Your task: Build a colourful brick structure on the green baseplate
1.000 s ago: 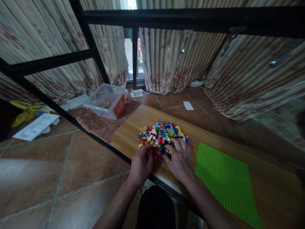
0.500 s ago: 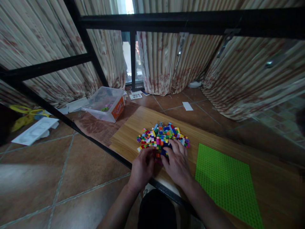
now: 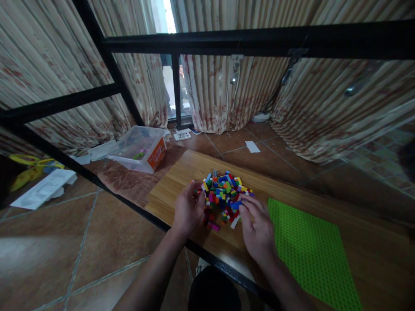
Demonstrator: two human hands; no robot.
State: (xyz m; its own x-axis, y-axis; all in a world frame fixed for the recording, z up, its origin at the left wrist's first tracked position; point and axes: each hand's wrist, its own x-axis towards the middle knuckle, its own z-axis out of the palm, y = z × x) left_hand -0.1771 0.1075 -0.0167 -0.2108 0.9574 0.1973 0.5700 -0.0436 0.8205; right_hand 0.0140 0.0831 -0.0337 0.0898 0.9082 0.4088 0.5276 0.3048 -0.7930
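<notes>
A heap of small plastic bricks [image 3: 223, 192] in many colours lies on a wooden board [image 3: 181, 177]. My left hand [image 3: 187, 210] rests against the heap's left edge, its fingers curled into the bricks. My right hand [image 3: 258, 229] is at the heap's lower right edge, with thumb and fingers bent together over some bricks. What either hand pinches is hidden. A white brick [image 3: 235, 223] and a few loose ones lie just in front of the heap, between my hands. A green studded baseplate [image 3: 308, 250] lies flat to the right of my right hand.
A clear plastic tub [image 3: 139, 149] with an orange label stands on a brown mat at the back left. A black metal frame [image 3: 227, 41] crosses above the board and along its near edge. Striped curtains hang behind. There is tiled floor to the left, with white packaging [image 3: 43, 190].
My hands were close together at the heap's near edge and have moved apart, the left to its left side, the right to its lower right. Some bricks were pulled forward. The view tilted a little.
</notes>
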